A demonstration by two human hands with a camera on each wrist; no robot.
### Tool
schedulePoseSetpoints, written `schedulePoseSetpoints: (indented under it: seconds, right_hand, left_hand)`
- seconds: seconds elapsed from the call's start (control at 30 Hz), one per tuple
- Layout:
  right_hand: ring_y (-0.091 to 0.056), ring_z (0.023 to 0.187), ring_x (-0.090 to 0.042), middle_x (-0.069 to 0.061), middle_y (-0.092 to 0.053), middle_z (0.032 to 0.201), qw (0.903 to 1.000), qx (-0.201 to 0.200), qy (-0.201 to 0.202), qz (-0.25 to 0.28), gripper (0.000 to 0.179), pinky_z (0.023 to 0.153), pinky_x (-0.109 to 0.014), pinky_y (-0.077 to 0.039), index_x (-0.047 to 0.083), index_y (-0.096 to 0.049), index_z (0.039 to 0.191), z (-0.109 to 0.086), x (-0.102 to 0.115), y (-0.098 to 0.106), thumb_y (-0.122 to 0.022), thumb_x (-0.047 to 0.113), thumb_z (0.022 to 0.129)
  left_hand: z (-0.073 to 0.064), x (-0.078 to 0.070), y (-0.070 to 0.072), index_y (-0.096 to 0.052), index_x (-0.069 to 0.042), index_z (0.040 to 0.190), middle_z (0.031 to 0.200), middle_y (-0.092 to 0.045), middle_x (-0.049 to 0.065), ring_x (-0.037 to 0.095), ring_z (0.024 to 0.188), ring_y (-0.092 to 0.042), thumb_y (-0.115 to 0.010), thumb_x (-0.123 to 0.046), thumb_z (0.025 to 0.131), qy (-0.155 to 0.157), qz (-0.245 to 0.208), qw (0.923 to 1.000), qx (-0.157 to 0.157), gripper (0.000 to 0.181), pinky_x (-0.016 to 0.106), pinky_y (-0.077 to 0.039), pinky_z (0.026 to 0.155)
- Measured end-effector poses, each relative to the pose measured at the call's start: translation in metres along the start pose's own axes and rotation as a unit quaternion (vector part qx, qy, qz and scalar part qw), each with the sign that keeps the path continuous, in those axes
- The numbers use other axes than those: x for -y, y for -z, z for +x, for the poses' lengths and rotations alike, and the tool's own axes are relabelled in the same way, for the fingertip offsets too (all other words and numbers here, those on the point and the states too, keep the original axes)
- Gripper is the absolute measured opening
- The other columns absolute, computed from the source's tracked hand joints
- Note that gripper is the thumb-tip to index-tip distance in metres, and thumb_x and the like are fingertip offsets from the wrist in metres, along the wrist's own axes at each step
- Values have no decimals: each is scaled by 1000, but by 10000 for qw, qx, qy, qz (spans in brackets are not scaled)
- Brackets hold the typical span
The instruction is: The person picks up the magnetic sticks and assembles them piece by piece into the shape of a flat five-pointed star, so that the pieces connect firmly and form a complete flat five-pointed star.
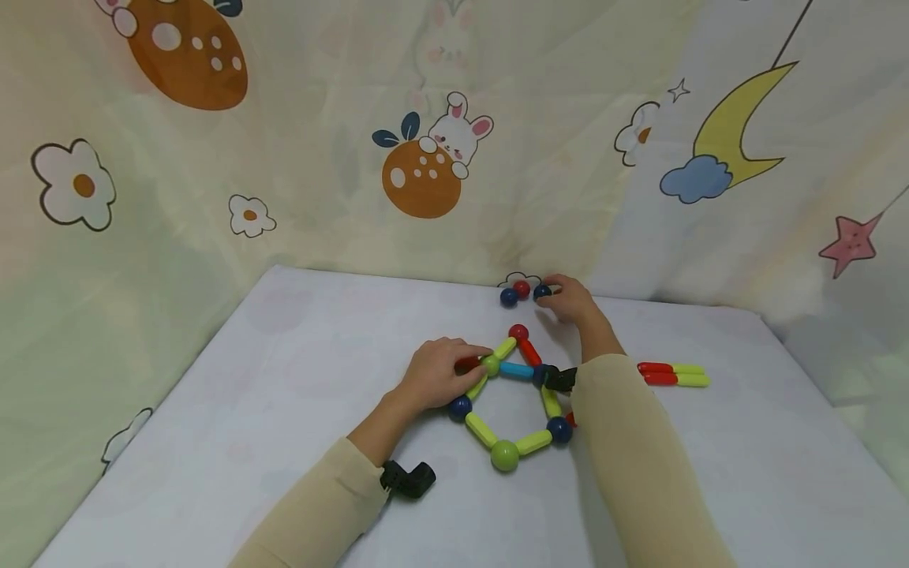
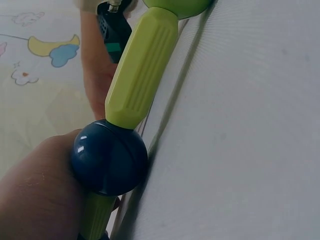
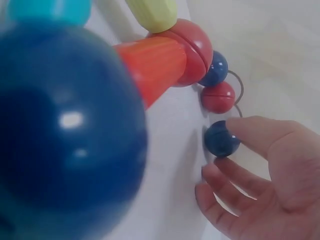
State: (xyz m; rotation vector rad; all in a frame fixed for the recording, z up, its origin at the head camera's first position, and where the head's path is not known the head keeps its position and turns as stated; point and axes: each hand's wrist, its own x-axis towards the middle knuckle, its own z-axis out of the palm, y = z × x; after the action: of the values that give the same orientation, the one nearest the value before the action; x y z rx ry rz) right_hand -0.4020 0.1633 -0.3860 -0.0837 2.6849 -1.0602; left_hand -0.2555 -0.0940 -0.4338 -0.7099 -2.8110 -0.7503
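Yellow-green sticks (image 1: 481, 430) and coloured balls (image 1: 504, 456) are forming a linked structure (image 1: 517, 370) below and right of the frame's centre, where the left hand (image 1: 442, 372), thumb and forefinger bent, is gripping a red stick (image 1: 466, 364) beside a green ball (image 1: 490, 364), to my eye steadying that corner. Higher, right of centre, the right hand (image 1: 571, 303) is pinching a dark blue ball (image 1: 542, 291), thumb and fingertips parted only by its width; a red ball (image 1: 521, 289) and another blue ball (image 1: 508, 297) are lying near, apparently as spares.
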Motion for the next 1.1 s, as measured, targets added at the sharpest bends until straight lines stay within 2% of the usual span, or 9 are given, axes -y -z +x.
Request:
schedulePoseSetpoints:
  seconds: [0.13, 0.2, 0.33, 0.5, 0.63, 0.73, 0.9, 1.0, 1.1]
  right_hand:
    - [-58, 104, -31, -23, -58, 133, 9998, -32, -119, 177, 50, 83, -35, -54, 8, -49, 149, 0, -2, -2, -62, 18, 101]
    - [-59, 99, -28, -22, -60, 127, 9997, -122, -141, 181, 48, 78, -30, -52, 7, -51, 146, -3, -5, -3, -63, 17, 101]
    - [-62, 101, -29, -22, -60, 129, 9993, -257, -118, 258, 46, 81, -29, -53, 8, -53, 145, -9, -9, -5, -64, 17, 101]
    - [-61, 107, -32, -21, -58, 135, 9959, -180, -120, 873, 48, 92, -35, -55, 11, -50, 148, -17, -11, -3, -61, 24, 103]
    - [-59, 119, -36, -21, -55, 142, 9870, -65, -182, 1593, 50, 106, -44, -53, 13, -47, 151, -22, -8, -2, -59, 28, 105]
    - [-59, 127, -38, -19, -55, 145, 9760, -56, -223, 2165, 50, 109, -46, -51, 15, -46, 153, -25, -4, 0, -58, 28, 106]
    - [-59, 128, -37, -13, -54, 143, 9604, -253, -73, 2775, 51, 99, -36, -57, 18, -45, 154, -32, 3, 9, -57, 32, 106]
    - [-59, 124, -35, -8, -55, 135, 9529, -352, -18, 3013, 51, 89, -29, -58, 18, -45, 153, -39, 7, 16, -57, 33, 106]
    - [-59, 119, -32, -5, -55, 128, 9472, -350, -74, 3186, 52, 85, -25, -57, 18, -44, 154, -46, 9, 23, -57, 34, 106]
  left_hand:
    - [0, 0, -1, -71, -28, 133, 117, -76, -1, 19, 101, -66, -63, -40, 100, -10, -8, 10000, -40, 36, 37, -53, 88]
    - [0, -1, -2, -71, -28, 133, 117, -75, -1, 18, 101, -66, -63, -40, 100, -29, -4, 10000, -51, 36, 37, -54, 87]
    - [1, -2, -3, -71, -29, 134, 118, -75, -2, 18, 102, -66, -63, -40, 100, -5, 1, 10000, -34, 36, 37, -53, 88]
    - [0, -3, -2, -71, -28, 133, 117, -75, -1, 19, 102, -66, -64, -40, 100, 33, -15, 10000, -65, 36, 38, -53, 88]
    - [0, -1, -2, -71, -29, 133, 117, -76, 0, 20, 102, -66, -64, -40, 100, 45, -1, 10000, -88, 36, 38, -54, 89]
    - [1, 0, -4, -71, -29, 133, 118, -76, 0, 20, 102, -66, -64, -41, 100, 44, 12, 10000, -74, 37, 38, -53, 88]
    - [1, 0, -3, -71, -29, 134, 119, -75, -1, 19, 103, -66, -63, -41, 100, 45, 29, 10000, -58, 36, 38, -53, 88]
    - [0, -1, -3, -71, -29, 133, 120, -76, -1, 19, 104, -67, -64, -40, 100, 31, 17, 9999, -103, 36, 38, -54, 88]
    - [-1, -2, -1, -71, -28, 133, 121, -76, -1, 20, 107, -68, -64, -40, 100, 28, -1, 10000, -89, 36, 40, -54, 90]
